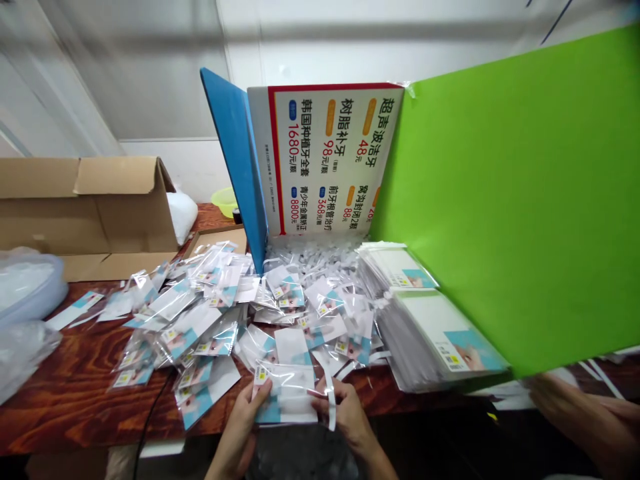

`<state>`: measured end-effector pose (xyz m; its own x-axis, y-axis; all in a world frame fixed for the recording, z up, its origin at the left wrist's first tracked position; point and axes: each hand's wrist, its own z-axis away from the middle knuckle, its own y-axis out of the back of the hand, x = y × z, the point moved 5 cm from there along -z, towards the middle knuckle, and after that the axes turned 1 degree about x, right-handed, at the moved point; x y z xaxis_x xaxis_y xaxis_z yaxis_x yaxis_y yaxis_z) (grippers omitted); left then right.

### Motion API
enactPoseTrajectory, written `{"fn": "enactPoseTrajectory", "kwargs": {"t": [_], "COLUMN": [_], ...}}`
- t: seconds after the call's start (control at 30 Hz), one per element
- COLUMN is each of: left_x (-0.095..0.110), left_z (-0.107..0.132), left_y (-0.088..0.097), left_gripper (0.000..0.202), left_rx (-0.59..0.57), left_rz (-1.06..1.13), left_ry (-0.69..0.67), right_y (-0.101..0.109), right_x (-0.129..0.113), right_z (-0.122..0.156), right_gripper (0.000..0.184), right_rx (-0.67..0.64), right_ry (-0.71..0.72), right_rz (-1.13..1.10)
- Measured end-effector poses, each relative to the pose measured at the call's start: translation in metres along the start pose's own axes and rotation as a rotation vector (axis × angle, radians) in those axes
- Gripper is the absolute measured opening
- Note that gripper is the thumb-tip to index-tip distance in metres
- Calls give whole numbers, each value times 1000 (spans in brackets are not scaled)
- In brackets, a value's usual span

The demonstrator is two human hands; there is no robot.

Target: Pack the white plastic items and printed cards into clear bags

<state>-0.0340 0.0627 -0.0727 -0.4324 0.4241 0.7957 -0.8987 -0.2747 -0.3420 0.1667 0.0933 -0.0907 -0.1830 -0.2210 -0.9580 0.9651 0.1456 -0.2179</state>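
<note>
My left hand (245, 419) grips the left edge of a clear plastic packet with a white and blue card inside (286, 395), held at the table's near edge. My right hand (345, 408) pinches the packet's right edge, and a thin white strip (331, 408) hangs from its fingers. Just beyond lies a spread of several similar filled packets (210, 320) across the brown wooden table (75, 393). To the right sit two stacks of cards in sleeves (430, 333).
A green board (515, 200), a printed sign (327, 157) and a blue board (237, 153) stand behind the heap. An open cardboard box (90, 207) and plastic bags (25, 293) sit at the left. Another person's hand (575, 407) rests at the lower right.
</note>
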Motion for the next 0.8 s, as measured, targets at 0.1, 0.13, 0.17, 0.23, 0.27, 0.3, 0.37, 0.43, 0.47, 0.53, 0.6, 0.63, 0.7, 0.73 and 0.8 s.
{"fn": "enactPoseTrajectory", "kwargs": {"t": [0.1, 0.13, 0.17, 0.23, 0.27, 0.3, 0.37, 0.43, 0.47, 0.53, 0.6, 0.63, 0.7, 0.73, 0.8], "left_x": [-4, -8, -11, -15, -15, -13, -3, 13, 20, 31, 41, 47, 63, 73, 92], "left_z": [4, 3, 0, -7, -12, -17, -29, -45, -55, -76, -97, -106, -122, -128, -141], "left_y": [-8, -9, -10, -15, -19, -27, -52, -88, -107, -137, -150, -149, -136, -128, -114], "left_gripper": [55, 55, 55, 52, 51, 50, 49, 48, 50, 57, 48, 41, 29, 27, 31], "left_rx": [14, 20, 28, 58, 86, 111, 141, 111, 87, 40, 45, 69, 147, 189, 258], "left_rz": [40, 52, 62, 84, 98, 110, 83, -12, -59, -154, -285, -364, -528, -609, -760], "left_ry": [-1, 0, 0, -19, -35, -59, -148, -271, -327, -396, -454, -493, -595, -653, -759], "right_y": [2, 3, 6, 12, 16, 21, 32, 40, 43, 50, 56, 59, 59, 57, 55], "right_x": [-6, -6, -4, -1, 0, 0, -4, -9, -12, -14, -10, -5, 7, 12, 19], "right_z": [0, 0, 0, 2, 3, 5, 9, 12, 13, 14, 15, 17, 21, 24, 31], "right_gripper": [40, 40, 39, 42, 47, 52, 55, 52, 51, 50, 53, 55, 51, 45, 29], "right_rx": [27, 30, 29, 42, 68, 103, 192, 245, 254, 255, 236, 212, 114, 51, -37], "right_ry": [67, 71, 61, 32, 27, 26, 41, 51, 51, 49, 25, 0, -36, -31, 13], "right_rz": [11, 14, 14, -25, -72, -132, -250, -295, -287, -225, -108, -31, 161, 273, 476]}}
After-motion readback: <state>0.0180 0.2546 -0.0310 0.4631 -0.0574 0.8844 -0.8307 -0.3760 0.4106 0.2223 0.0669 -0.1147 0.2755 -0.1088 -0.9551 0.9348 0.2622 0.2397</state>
